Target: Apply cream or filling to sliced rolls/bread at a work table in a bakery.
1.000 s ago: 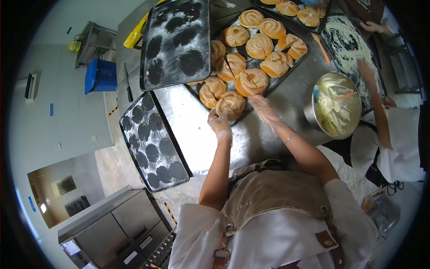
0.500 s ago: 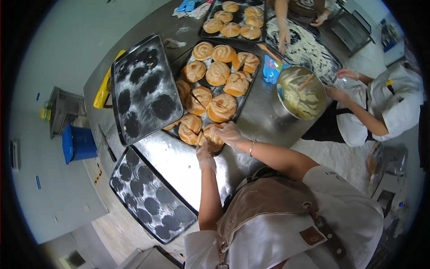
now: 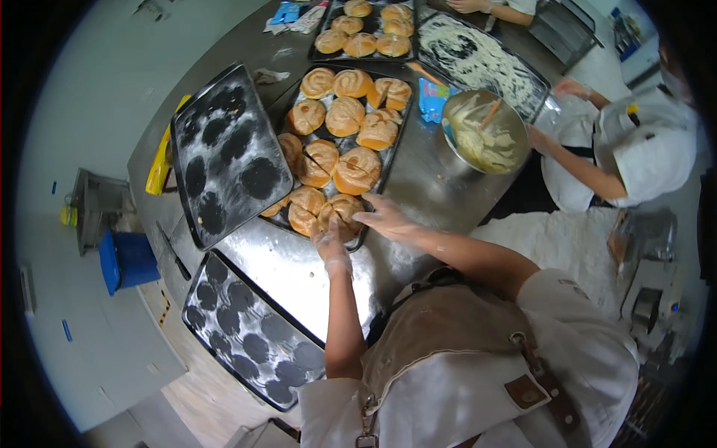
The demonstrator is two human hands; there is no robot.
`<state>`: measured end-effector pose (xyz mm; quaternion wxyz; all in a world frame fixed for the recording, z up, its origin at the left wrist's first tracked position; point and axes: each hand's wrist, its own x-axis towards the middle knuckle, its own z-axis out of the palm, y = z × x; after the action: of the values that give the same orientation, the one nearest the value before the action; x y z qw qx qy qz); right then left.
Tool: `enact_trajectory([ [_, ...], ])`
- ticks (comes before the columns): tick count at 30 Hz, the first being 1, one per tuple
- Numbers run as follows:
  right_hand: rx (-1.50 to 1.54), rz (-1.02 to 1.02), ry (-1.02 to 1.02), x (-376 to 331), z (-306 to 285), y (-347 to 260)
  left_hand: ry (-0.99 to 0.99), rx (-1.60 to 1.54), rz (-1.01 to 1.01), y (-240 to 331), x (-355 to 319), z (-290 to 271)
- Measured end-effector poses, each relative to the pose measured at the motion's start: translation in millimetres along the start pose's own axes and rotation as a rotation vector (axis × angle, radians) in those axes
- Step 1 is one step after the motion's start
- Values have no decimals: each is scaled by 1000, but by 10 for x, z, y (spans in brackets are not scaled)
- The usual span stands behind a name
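Observation:
Both my hands wear clear plastic gloves. My left hand (image 3: 330, 245) has its fingers closed on the near edge of a swirl-topped bun (image 3: 343, 210) at the near end of a dark baking tray (image 3: 396, 158). Beside that bun's right edge, my right hand (image 3: 390, 222) is open, fingers stretched toward it, holding nothing. Another bun (image 3: 305, 209) lies against its left side. More golden buns (image 3: 345, 116) fill the tray, several with a cut across the top. My fingers partly hide the bun's near side.
Floured empty trays (image 3: 233, 153) (image 3: 258, 328) lie at left, one overlapping the bun tray. A knife (image 3: 179, 261) lies near the table edge. At right, a metal bowl (image 3: 448, 153) of pale cream stands by a blue packet (image 3: 432, 101). Co-workers' hands (image 3: 541, 140) (image 3: 467, 6) are beyond.
My right hand has let go of the bun and drawn slightly right, fingers straightening. My left hand stays at the bun. The far co-worker's hand has left the floured tray. The whole view has shifted.

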<state>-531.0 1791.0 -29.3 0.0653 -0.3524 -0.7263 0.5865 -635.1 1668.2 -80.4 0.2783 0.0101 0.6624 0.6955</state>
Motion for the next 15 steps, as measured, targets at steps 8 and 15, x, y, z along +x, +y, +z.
enact_trajectory([
  [8, -56, -345, 214, -385, -1774, -1427, -13, 269, 199, -157, -526, -389],
  [15, -480, -256, 14, 1291, -3429, -507, -229, 303, -56, 370, -1193, -429],
])
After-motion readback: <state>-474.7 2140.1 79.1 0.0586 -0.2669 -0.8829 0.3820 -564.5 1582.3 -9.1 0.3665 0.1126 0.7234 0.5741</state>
